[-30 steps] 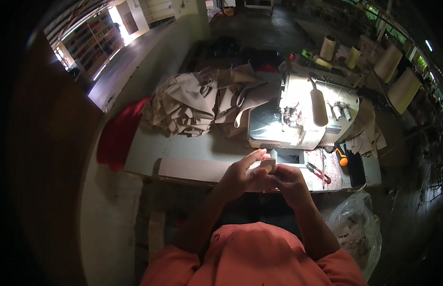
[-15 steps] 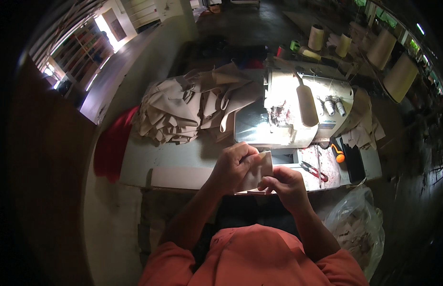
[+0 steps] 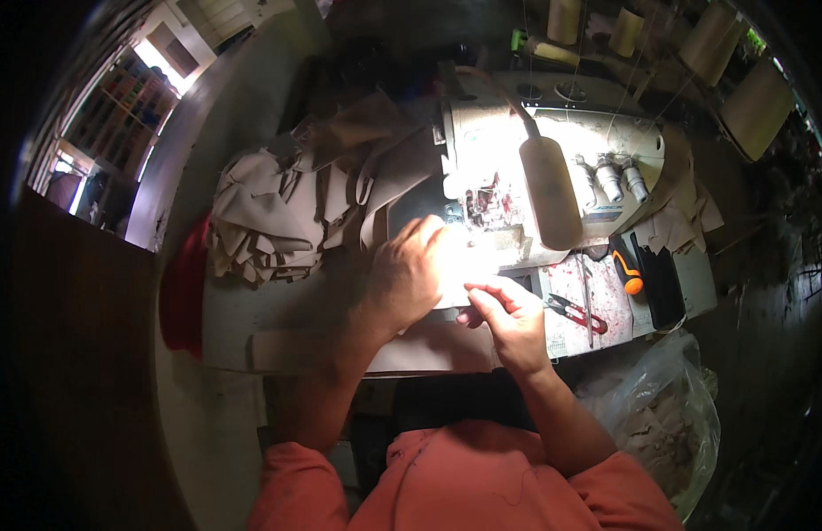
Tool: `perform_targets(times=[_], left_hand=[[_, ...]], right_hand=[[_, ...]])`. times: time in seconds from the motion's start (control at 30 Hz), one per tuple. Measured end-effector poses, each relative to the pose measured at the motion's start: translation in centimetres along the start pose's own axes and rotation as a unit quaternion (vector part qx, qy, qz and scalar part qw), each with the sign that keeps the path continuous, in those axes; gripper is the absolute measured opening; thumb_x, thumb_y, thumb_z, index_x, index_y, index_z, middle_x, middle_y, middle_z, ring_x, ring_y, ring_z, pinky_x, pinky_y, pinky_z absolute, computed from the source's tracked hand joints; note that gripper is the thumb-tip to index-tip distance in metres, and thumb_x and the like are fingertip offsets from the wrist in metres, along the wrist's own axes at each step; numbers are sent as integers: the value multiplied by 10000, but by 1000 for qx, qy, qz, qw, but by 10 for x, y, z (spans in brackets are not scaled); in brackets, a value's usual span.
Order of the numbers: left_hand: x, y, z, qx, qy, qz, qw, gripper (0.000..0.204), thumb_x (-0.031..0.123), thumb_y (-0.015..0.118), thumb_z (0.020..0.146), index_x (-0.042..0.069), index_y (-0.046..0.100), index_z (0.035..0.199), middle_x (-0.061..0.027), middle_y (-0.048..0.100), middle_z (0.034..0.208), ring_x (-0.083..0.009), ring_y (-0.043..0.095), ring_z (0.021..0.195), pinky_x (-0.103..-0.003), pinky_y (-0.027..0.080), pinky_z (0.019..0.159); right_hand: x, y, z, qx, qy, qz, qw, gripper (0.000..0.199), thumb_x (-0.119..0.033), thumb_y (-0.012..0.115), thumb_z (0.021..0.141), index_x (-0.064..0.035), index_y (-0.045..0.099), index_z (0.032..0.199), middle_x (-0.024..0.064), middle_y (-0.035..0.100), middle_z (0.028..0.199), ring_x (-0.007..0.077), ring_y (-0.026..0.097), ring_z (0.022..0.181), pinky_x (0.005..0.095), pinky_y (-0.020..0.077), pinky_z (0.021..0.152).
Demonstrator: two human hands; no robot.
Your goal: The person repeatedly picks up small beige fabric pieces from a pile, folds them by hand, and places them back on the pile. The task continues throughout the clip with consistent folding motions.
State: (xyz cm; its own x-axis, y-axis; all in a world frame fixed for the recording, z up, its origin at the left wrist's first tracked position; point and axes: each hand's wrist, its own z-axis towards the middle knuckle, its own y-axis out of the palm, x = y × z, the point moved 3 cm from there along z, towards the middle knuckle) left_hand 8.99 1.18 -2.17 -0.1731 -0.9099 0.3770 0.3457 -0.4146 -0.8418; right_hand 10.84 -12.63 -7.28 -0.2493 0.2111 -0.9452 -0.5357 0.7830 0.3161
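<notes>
Under the lamp's glare, my left hand is closed on a small pale fabric piece just in front of the sewing machine. Thumb and forefinger of my right hand pinch together at the near right side of that piece. Strong light washes out most of the fabric and its edges. The machine's needle area lies just beyond the hands. Below them, a flat pale fabric strip rests along the table's front edge.
A heap of beige fabric pieces covers the table's left. A lamp overhangs the machine. To the right lie red-handled thread snips, a thin metal rod and an orange-handled tool. A plastic bag of scraps hangs lower right.
Both hands have moved forward with the fabric piece, from the table's front edge toward the needle area. My left hand has turned more palm-down. The view has shifted slightly.
</notes>
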Motion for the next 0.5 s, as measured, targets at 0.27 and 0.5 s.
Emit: perform_targets(times=[0.27, 0.5], left_hand=[[7, -5, 0, 108, 75, 80, 988, 168, 58, 522, 681, -1, 518, 837, -127, 511, 842, -270, 516, 793, -354, 424, 696], [-24, 5, 7, 0, -14, -18, 1000, 270, 74, 525, 714, -18, 516, 967, -186, 527, 1020, -302, 472, 1032, -364, 365, 877]], right_hand=[[-4, 1, 11, -2, -5, -14, 1000, 201, -42, 504, 820, 37, 532, 1002, 91, 598, 761, 123, 570, 617, 208, 456, 570], [-5, -7, 1, 22, -21, 6, 1000, 168, -7, 479, 822, 50, 540, 967, 100, 601, 750, 108, 566, 656, 218, 478, 612]])
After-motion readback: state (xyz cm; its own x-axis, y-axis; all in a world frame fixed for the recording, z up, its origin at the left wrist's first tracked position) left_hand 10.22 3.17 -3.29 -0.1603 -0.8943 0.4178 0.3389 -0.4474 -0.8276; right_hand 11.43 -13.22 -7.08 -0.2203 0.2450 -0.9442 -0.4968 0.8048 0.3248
